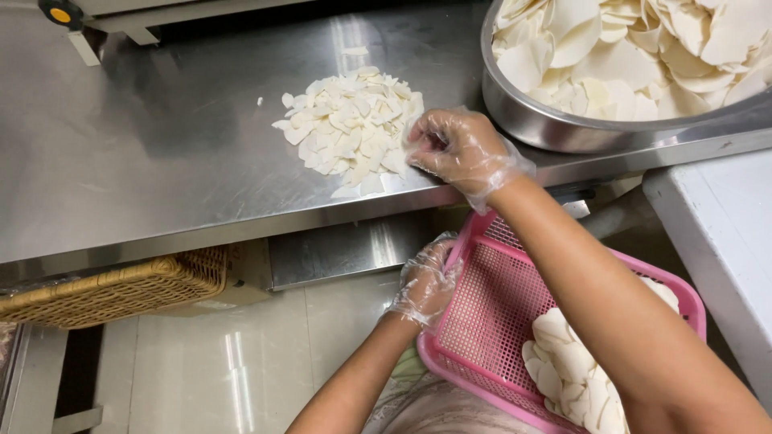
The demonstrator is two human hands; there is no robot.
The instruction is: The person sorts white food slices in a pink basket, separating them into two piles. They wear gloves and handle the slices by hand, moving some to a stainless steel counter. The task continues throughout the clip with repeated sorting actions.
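The right hand [460, 149], in a clear disposable glove, rested on the steel counter [145, 153] close to its front edge. Its fingers [425, 145] were curled inward against the right side of a heap of thin white slices [350, 124]; whether any slice was pinched between them could not be determined. The heap lay flat on the counter, between its middle and front edge.

The left hand [426, 281], also gloved, was below the counter's front edge. Its fingers were closed over the upper rim of a pink perforated basket [482, 313], which sat tilted and held more white slices [571, 366] at its lower end.

A large steel bowl [555, 120] full of bigger white slices stood at the counter's right rear corner. A woven wicker basket [121, 285] lay under the counter's front edge at the left.
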